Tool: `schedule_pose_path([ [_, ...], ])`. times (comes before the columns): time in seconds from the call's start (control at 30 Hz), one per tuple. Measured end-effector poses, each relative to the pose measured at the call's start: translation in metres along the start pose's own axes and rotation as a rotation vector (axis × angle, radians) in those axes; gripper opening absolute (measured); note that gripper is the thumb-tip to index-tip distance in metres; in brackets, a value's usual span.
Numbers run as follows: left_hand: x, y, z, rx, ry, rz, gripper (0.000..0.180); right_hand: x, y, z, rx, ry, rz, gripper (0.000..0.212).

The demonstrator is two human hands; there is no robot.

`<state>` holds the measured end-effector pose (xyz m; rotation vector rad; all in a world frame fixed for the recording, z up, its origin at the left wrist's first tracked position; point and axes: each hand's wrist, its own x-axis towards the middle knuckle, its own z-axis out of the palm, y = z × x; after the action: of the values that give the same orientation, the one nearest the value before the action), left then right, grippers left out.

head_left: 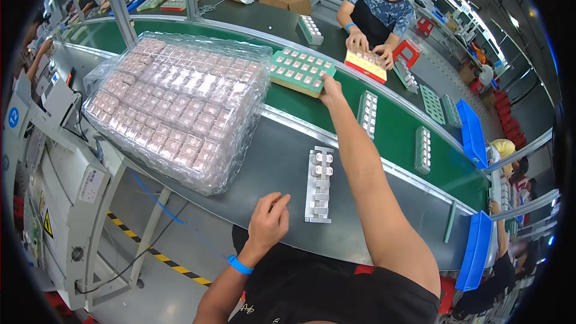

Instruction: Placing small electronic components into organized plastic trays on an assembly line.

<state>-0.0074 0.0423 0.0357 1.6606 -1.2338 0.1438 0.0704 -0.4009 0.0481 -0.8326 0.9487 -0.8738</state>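
Note:
On the belt, my right hand (330, 90) grips the near right corner of a green tray (281, 79). Rows of small pale square pieces sit in that tray, and a yellowish layer shows under it. My left hand (269, 223) hovers over the near edge of the dark table with its fingers loosely bent and apart, and nothing visible in it. Just right of that hand lies a long metal fixture (318, 209), with two white pieces seated in its far end. To the left, a large stack of clear plastic trays (171, 102) wrapped in film is filled with pinkish square pieces.
A green conveyor belt (393, 138) crosses ahead, carrying white-topped fixtures (368, 114). Across it, a co-worker (384, 9) handles a red and yellow tray (366, 66). Blue bins (475, 252) stand right; a grey machine (66, 204) stands left. Metal posts (117, 6) rise beside the belt.

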Motion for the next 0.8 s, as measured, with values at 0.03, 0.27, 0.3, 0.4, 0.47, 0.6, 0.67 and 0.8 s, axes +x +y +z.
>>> schedule_pose_path([
  [0.03,-0.001,-0.002,0.001,0.001,-0.008,-0.016,0.033,0.002,0.000,0.001,-0.091,0.014,0.009,0.039],
  [0.27,0.000,-0.001,0.002,-0.008,-0.016,-0.058,0.034,0.052,0.005,-0.006,-0.490,0.048,0.088,0.028],
  [0.3,-0.004,-0.004,-0.002,0.019,-0.009,-0.086,0.034,0.041,0.014,0.011,-0.531,0.016,0.116,0.028],
  [0.4,0.017,0.008,0.016,-0.109,0.009,-0.005,0.035,0.121,-0.045,-0.084,-0.257,0.082,-0.148,0.053],
  [0.47,-0.006,-0.007,-0.006,0.046,0.033,-0.110,0.034,0.027,0.025,0.030,-0.821,0.489,-0.328,0.069],
  [0.6,0.006,0.000,0.001,-0.038,0.043,-0.065,0.030,0.010,-0.012,0.049,-0.555,-0.156,-0.350,0.058],
  [0.67,0.004,-0.001,-0.001,-0.017,0.063,-0.061,0.030,-0.030,0.004,0.080,-0.512,-0.417,-0.138,0.068],
  [0.8,0.000,-0.001,-0.002,-0.004,0.102,-0.107,0.030,-0.071,0.043,0.110,-0.408,-0.524,0.027,0.081],
])
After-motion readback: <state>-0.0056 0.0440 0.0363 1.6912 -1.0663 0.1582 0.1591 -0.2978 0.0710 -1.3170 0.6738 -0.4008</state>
